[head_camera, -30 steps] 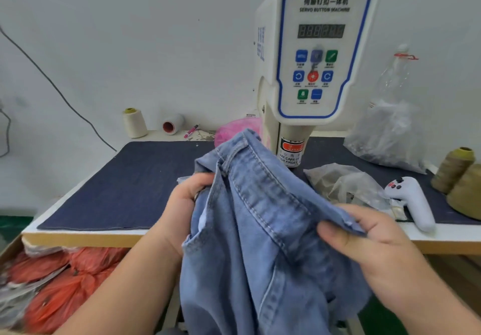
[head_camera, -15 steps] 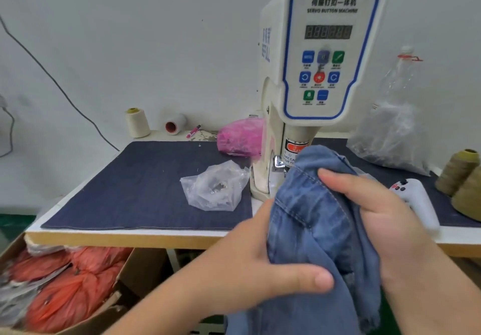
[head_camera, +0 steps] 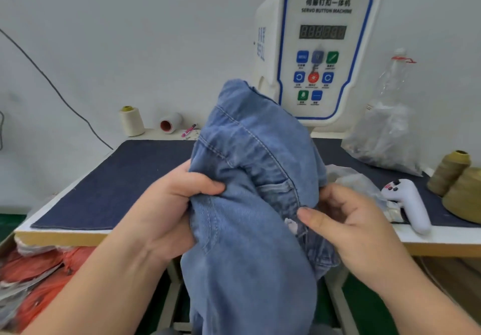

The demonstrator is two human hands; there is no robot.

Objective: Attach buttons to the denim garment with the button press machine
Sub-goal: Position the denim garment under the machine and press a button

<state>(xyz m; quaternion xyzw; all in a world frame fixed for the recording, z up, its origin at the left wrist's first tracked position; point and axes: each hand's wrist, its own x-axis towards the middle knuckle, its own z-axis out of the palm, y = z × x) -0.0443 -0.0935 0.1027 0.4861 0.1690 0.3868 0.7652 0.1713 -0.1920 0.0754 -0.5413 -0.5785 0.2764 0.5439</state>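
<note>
A light blue denim garment [head_camera: 250, 204] is bunched up in front of me and hangs down below the table edge. My left hand [head_camera: 169, 209] grips its left side, thumb curled over a fold. My right hand [head_camera: 346, 220] pinches the cloth near a seam and a small pale tag on the right. Behind the garment stands the white servo button press machine [head_camera: 322, 48] with a blue-rimmed control panel; its lower press part is hidden by the denim.
A dark blue mat [head_camera: 117, 183] covers the table. Thread cones [head_camera: 131, 121] stand at the back left and olive thread cones [head_camera: 453, 176] at the right. A white handheld controller [head_camera: 408, 202] and clear plastic bags [head_camera: 385, 139] lie on the right. Orange bags [head_camera: 39, 282] fill a box below left.
The garment has been lifted and turned, now covering the machine's base and the small bag of buttons. My left hand shifted to the left side, my right hand dropped to the right seam.
</note>
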